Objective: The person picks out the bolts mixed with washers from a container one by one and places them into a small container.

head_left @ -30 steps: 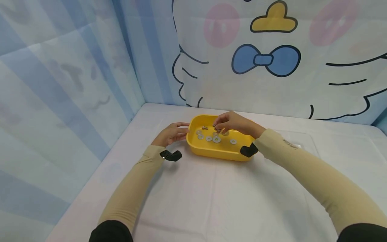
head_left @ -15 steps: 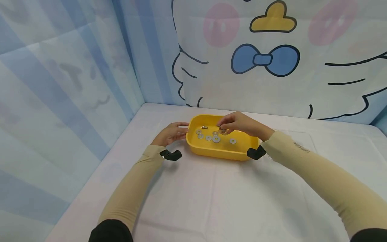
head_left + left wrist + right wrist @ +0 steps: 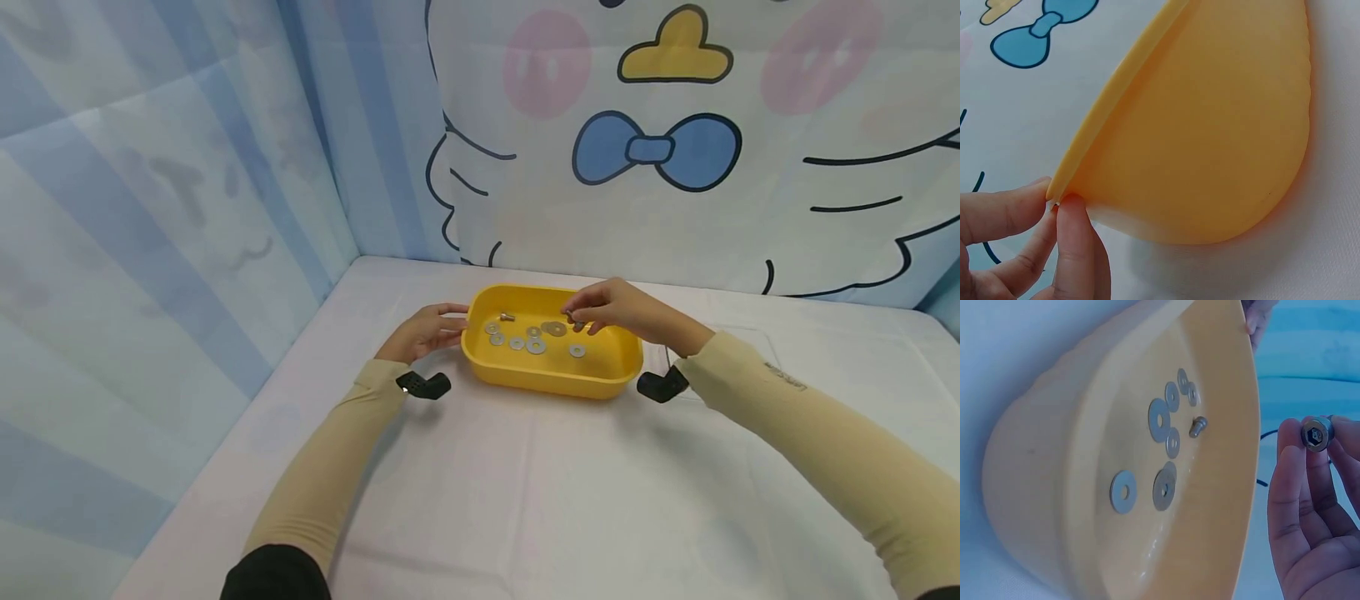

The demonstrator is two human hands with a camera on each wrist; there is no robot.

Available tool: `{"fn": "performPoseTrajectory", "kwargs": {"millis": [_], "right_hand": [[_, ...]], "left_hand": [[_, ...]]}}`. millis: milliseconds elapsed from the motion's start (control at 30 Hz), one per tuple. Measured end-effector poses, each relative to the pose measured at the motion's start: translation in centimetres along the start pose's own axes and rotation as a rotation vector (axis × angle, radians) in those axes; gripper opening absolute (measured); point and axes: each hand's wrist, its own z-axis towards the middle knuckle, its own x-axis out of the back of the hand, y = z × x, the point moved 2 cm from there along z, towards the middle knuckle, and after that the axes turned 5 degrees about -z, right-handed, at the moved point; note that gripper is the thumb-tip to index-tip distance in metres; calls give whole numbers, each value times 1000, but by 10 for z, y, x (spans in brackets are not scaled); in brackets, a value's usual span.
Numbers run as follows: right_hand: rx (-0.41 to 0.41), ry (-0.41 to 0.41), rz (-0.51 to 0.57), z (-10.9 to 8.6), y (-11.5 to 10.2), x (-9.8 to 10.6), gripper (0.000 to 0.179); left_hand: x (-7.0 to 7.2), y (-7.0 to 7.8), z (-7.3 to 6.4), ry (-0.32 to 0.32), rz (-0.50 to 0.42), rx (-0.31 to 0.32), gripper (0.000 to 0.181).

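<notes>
A yellow tray [image 3: 551, 383] holds several flat metal washers [image 3: 536, 346] and a short screw [image 3: 507, 317]. At its left end my left hand [image 3: 426, 333] has fingers and thumb at the rim, and in the left wrist view they pinch the rim's corner. Over the tray's right half, my right hand [image 3: 626, 312] pinches a hex-socket screw [image 3: 1316, 434] between thumb and fingers. In the right wrist view its socket end faces the camera, and the rest of it is hidden by the fingers. Two washers [image 3: 1164, 487] overlap in the tray.
A clear, faint-edged flat item [image 3: 742, 333] lies right of the tray, partly behind my right wrist. The white-covered table [image 3: 525, 483] meets a patterned cloth wall [image 3: 660, 233] close behind the tray, with another cloth wall [image 3: 187, 208] on the left.
My right hand has moved right over the tray, still holding the screw, so the overlapping washers now show fully. The left hand and tray have stayed in place.
</notes>
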Motion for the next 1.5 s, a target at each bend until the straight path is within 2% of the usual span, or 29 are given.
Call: {"fn": "performPoseTrajectory", "kwargs": {"millis": [167, 500, 1100, 1500], "right_hand": [[-32, 20, -3, -8, 5, 6, 32], [-45, 42, -13, -25, 13, 13, 36], [-70, 106, -33, -67, 32, 38, 45], [-127, 178, -101, -93, 48, 50, 45]], "left_hand": [[1, -1, 0, -8, 1, -3, 49], [1, -1, 0, -1, -1, -8, 47], [1, -1, 0, -5, 8, -7, 47], [1, -1, 0, -5, -10, -5, 47]]}}
